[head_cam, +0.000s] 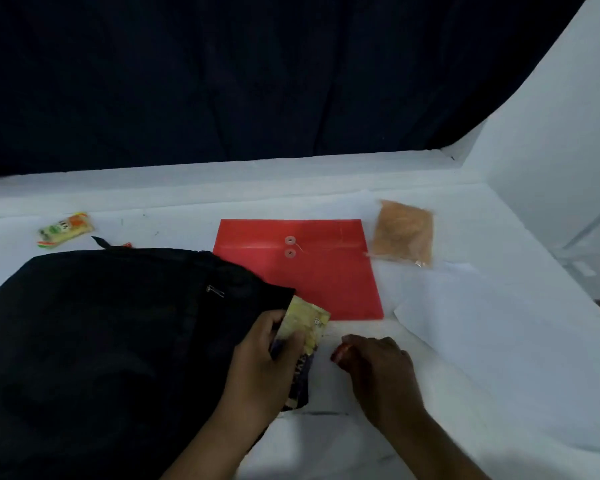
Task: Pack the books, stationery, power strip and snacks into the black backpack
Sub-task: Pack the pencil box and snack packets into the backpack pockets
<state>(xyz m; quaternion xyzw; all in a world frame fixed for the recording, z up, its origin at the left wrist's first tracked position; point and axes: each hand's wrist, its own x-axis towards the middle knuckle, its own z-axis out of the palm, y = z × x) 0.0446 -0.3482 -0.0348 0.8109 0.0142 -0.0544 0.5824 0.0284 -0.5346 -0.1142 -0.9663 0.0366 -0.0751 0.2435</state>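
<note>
white sheeting covers the work surface [465, 358], with a dark curtain [222, 81] hung behind it and a white panel [551, 150] rising on the right side.

left hand [257, 362]: fingers and thumb are curled around a snack packet [303, 336], yellow at its upper end and dark purple at its lower end. the packet stands roughly upright in the grip, its upper end just beside the edge of the black backpack [101, 341].

black backpack: lies flat to the left of the left hand and partly under that forearm. a metal zip pull [215, 291] sits on its upper face, up and left of the held packet.

right hand [381, 368]: positioned just right of the left hand, apart from it, knuckles up, fingers curled over a small red object [338, 353] at the fingertips. what that object is cannot be told.

red folder [302, 268]: flat on the sheeting beyond both hands, string-and-button clasp facing up; its left corner is covered by the backpack.

brown packet [402, 233]: clear wrap, beyond the right hand, just beside the folder's far right corner.

yellow-green packet [66, 228]: far beyond and left of the left hand, past the backpack.

loose white paper [482, 327]: right of the right hand.
</note>
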